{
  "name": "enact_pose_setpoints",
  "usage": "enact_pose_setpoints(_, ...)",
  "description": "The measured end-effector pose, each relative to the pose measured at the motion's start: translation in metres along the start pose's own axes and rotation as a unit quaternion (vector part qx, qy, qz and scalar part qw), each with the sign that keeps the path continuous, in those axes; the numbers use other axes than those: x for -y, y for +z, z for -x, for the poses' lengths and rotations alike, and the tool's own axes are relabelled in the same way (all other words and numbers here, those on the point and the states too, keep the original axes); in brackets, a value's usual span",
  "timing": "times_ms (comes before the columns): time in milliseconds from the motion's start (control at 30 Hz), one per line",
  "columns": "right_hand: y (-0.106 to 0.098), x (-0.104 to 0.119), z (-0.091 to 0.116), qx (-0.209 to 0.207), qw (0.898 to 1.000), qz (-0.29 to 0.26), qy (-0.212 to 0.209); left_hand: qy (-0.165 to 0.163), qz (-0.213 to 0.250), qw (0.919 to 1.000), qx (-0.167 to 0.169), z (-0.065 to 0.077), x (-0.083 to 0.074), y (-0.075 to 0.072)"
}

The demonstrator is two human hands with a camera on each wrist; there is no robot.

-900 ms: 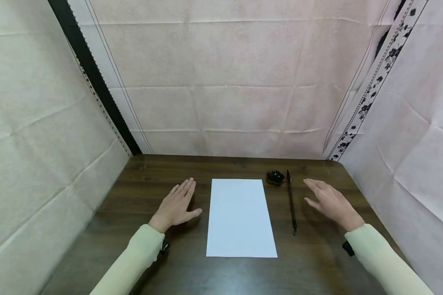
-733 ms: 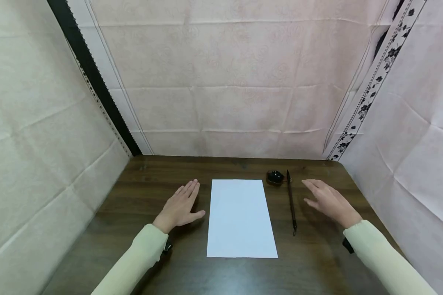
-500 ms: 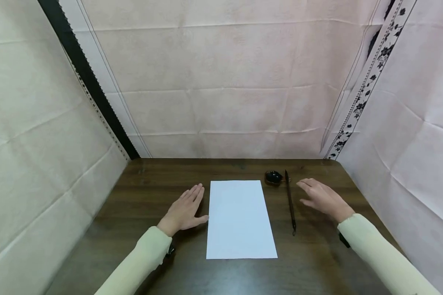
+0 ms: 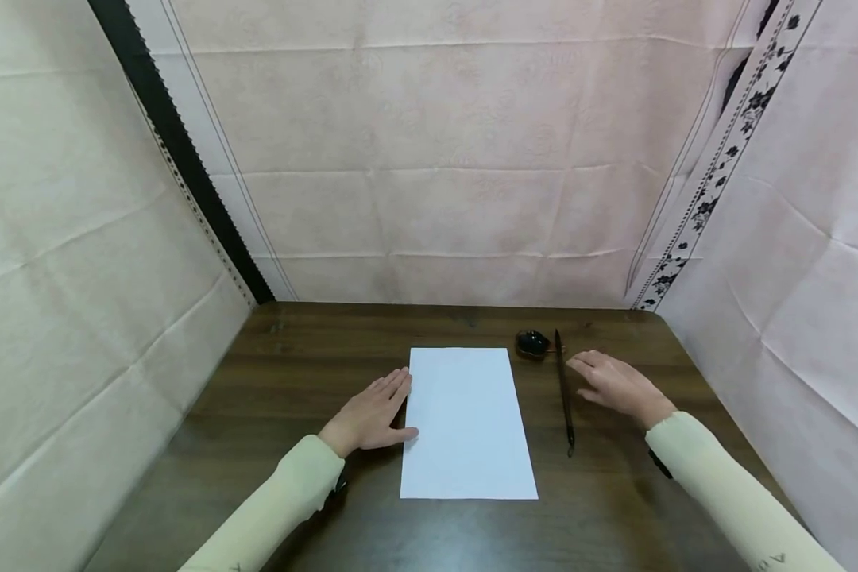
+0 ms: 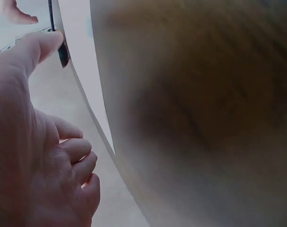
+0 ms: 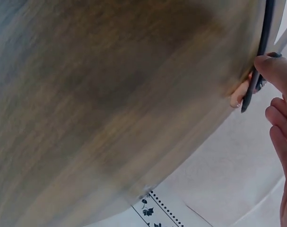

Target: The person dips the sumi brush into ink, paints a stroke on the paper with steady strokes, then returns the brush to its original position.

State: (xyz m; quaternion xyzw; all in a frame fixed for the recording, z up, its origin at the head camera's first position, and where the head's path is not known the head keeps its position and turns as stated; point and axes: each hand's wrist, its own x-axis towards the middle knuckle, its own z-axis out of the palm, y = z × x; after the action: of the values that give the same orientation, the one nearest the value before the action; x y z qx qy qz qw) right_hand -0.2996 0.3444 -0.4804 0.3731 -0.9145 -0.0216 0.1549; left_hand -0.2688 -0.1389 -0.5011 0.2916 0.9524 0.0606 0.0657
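A blank white sheet of paper (image 4: pixel 469 425) lies on the dark wooden table (image 4: pixel 472 540). My left hand (image 4: pixel 370 417) is at its left edge, palm down, with the thumb and fingertips overlapping the edge in the head view. To the right of the sheet lies a slim black brush (image 4: pixel 564 393) with a small loop at its near end. My right hand (image 4: pixel 618 387) hovers just right of the brush, its fingers loosely bent and holding nothing. In the right wrist view, the thumb overlaps the brush (image 6: pixel 264 33).
A small glossy black object (image 4: pixel 532 343) sits by the brush's far end, with something brownish beside it. Pale cloth walls (image 4: pixel 443 214) enclose the table at the back and both sides. A black strip (image 4: pixel 186 151) runs down the left corner.
My left hand has moved right, from bare table to the sheet's left edge. My right hand has come left, closer to the brush. Paper and brush stay in place.
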Motion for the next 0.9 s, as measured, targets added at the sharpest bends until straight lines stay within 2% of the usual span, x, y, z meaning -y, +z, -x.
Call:
enact_pose_setpoints(267, 0.014, 0.002, -0.005, -0.017, 0.999, 0.024, -0.034, 0.01, 0.01, 0.9996, 0.025, 0.001, -0.004, 0.004)
enact_pose_setpoints(600, 0.028, 0.002, -0.007, -0.034, 0.992, 0.079, -0.088, 0.0, 0.027, 0.9981, 0.055, 0.002, -0.007, 0.006)
enact_pose_setpoints(800, 0.027, 0.004, -0.011, -0.001, 0.98, 0.167, -0.109, -0.005, 0.026, 0.998, 0.058, 0.0, -0.008, 0.007)
enact_pose_setpoints(900, 0.026, 0.005, -0.012, 0.019, 0.975, 0.19, -0.116, -0.006, 0.025, 0.9979, 0.059, -0.001, -0.009, 0.007)
